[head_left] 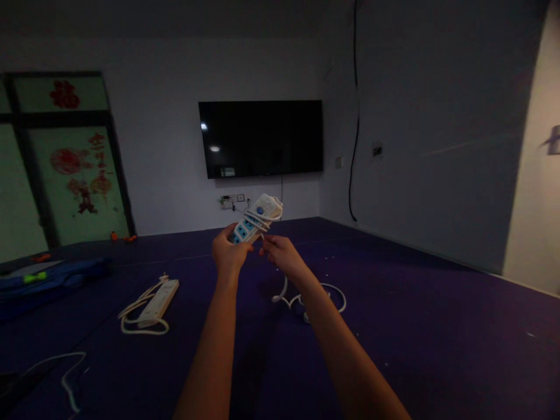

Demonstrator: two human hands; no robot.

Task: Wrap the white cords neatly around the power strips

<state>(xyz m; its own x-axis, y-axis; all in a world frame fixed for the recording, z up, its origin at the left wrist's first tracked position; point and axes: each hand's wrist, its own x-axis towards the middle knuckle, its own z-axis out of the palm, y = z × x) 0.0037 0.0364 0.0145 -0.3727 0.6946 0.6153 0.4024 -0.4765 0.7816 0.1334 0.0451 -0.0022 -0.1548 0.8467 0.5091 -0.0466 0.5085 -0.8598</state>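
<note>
A white power strip (265, 204) with blue socket faces is held up in front of me, tilted with its far end toward the upper right. My left hand (228, 247) grips its lower end. Several turns of white cord (261, 221) wrap around the strip near its upper part. Close beside the strip, my right hand (280, 252) pinches the cord between thumb and fingers. The rest of the cord (284, 297) hangs down and lies in loose curves on the purple floor, partly hidden behind my right forearm.
Another white power strip (161, 300) lies on the floor (394, 350) to the left with its cord looped around. A thin white cable (65, 382) is at the lower left. Blue fabric (65, 277) lies farther left. A television (262, 140) hangs on the far wall.
</note>
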